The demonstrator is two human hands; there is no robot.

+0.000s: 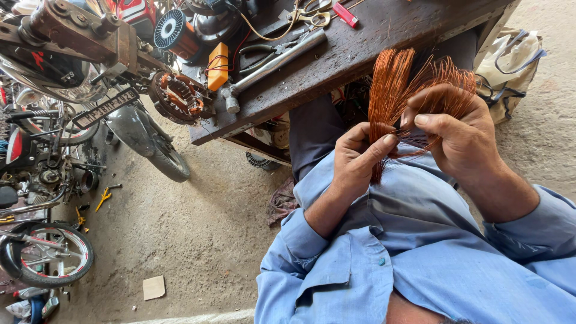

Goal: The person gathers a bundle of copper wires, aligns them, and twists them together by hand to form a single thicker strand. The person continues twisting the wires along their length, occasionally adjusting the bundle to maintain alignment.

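At nine o'clock a motorcycle (138,129) stands on the dusty floor (198,228), its spoked wheel (51,255) down at eight o'clock and a small yellow pliers (103,198) lying just beside it. Toward eleven o'clock the dark wooden table (372,42) carries a stator wound with copper (178,99), an orange block (218,67), a long metal hammer (273,63), scissors (309,15) and a red lighter (345,14) at twelve o'clock. Right of centre, the left hand (357,159) has its grip pressed together, thumb and fingers pinching the lower end of a bundle of copper wire (390,90), which rises in front of the table edge, above the person's lap. At two o'clock the right hand (456,129) curls around the fanned, looping upper strands, thumb laid flat over them, so its grip is closed on the same bundle. The strands on the left side look gathered and fairly straight, while those under the right hand are splayed and tangled, so the straightening seems partly done, with the looser half left to sort. A pale bag (510,60) rests on the floor at two o'clock, near the table's corner.
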